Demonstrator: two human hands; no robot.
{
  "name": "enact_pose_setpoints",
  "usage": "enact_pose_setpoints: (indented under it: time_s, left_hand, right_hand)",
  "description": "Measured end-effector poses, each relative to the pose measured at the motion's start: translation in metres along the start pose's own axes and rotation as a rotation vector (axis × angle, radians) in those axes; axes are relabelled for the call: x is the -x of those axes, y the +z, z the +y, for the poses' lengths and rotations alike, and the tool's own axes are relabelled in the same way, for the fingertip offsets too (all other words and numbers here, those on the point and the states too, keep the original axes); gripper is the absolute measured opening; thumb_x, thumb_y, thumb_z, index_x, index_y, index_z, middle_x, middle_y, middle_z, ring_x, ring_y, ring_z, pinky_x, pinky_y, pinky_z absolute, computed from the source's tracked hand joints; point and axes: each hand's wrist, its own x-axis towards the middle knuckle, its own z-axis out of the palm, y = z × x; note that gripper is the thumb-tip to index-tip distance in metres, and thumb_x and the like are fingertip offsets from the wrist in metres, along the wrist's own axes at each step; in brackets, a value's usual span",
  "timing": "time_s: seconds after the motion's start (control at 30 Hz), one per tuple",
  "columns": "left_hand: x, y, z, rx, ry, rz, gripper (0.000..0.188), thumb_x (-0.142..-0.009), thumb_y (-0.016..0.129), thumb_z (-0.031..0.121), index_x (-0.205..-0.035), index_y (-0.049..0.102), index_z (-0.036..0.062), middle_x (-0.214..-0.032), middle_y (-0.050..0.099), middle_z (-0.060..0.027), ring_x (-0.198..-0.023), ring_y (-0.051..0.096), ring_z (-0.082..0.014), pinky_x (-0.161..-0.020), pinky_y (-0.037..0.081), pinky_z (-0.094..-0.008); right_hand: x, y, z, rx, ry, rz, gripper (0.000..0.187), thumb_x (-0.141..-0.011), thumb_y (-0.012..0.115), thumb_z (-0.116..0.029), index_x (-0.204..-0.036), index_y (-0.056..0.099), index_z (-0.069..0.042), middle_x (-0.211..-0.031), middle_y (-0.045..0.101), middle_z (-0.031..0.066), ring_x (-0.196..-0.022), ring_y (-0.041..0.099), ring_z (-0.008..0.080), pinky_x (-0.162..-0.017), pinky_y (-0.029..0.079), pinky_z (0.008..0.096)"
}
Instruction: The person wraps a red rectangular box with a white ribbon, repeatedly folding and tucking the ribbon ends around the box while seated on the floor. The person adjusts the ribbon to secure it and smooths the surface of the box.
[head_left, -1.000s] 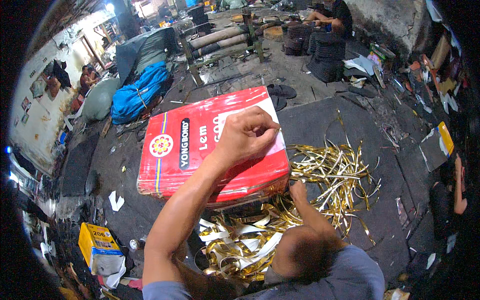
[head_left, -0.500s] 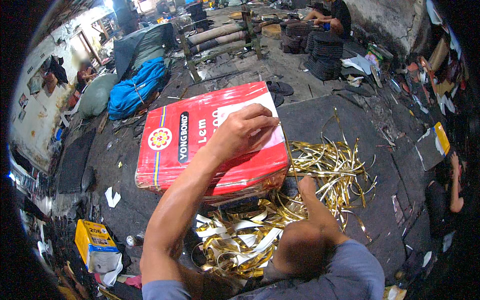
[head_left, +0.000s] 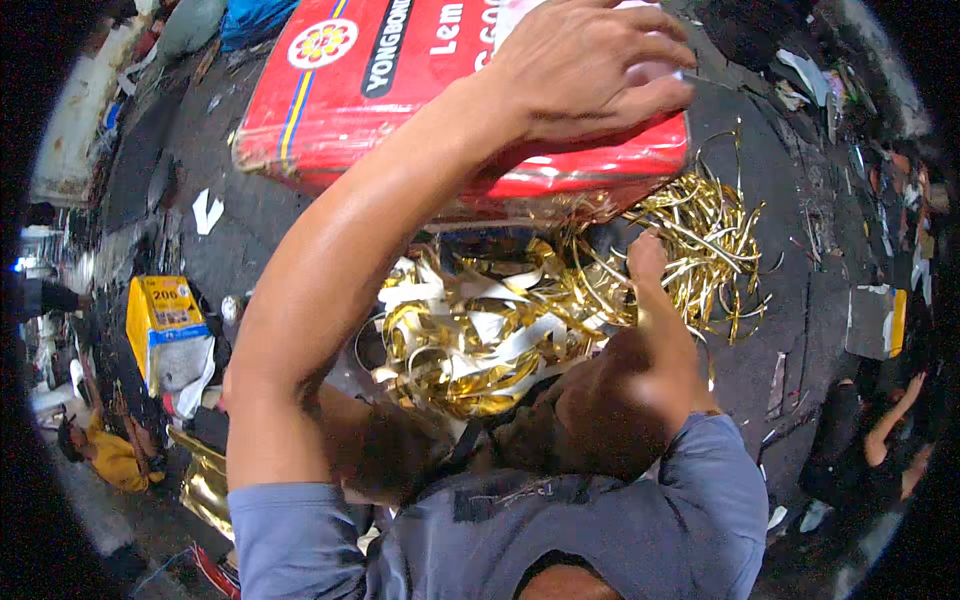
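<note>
A large red carton, wrapped in shiny film, stands in front of me. Over its right part reaches my left hand, its fingers and thumb apart above a white patch; I make out nothing held in it. Low beside the carton's near right corner, my right hand is closed, apparently on a thin gold strip. Around that hand spreads a tangle of narrow gold strips. Between my legs and the carton lies a heap of wider gold and white strips.
A yellow, blue and white box stands to my left, near a white paper scrap. Gold sheeting lies at lower left. One person in yellow is at far left, another in dark clothes at right.
The view has tilted down toward my body, so the carton sits higher. My left hand's pinch at the carton's right edge has loosened, with fingers spread. My right hand stays low by the strips.
</note>
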Motion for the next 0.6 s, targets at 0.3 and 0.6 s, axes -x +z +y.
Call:
enact_pose_setpoints:
  time_s: [0.3,0.6]
  left_hand:
    - [0.108,0.071,0.113,0.08,0.137,0.084,0.015,-0.084,0.073,0.023,-0.083,0.065,0.0107,-0.091,0.06,-0.0052,-0.082,0.063,-0.024,-0.068,0.055,-0.0357]
    - [0.333,0.191,0.115,0.224,-1.08,-0.845,0.026,-0.084,0.07,0.025,-0.101,0.078,0.0063,-0.102,0.077,-0.0175,-0.1,0.074,-0.0367,-0.09,0.058,-0.0493]
  right_hand:
    - [0.007,-0.042,0.113,-0.317,-0.186,0.709,0.027,-0.099,0.056,-0.019,-0.088,0.072,-0.001,-0.09,0.073,0.0146,-0.078,0.067,0.0276,-0.071,0.053,0.0444]
    - [0.104,-0.235,0.13,-1.294,0.217,0.812,0.017,-0.104,0.067,-0.023,-0.108,0.063,-0.006,-0.079,0.061,0.001,-0.064,0.056,0.009,-0.052,0.045,0.0256]
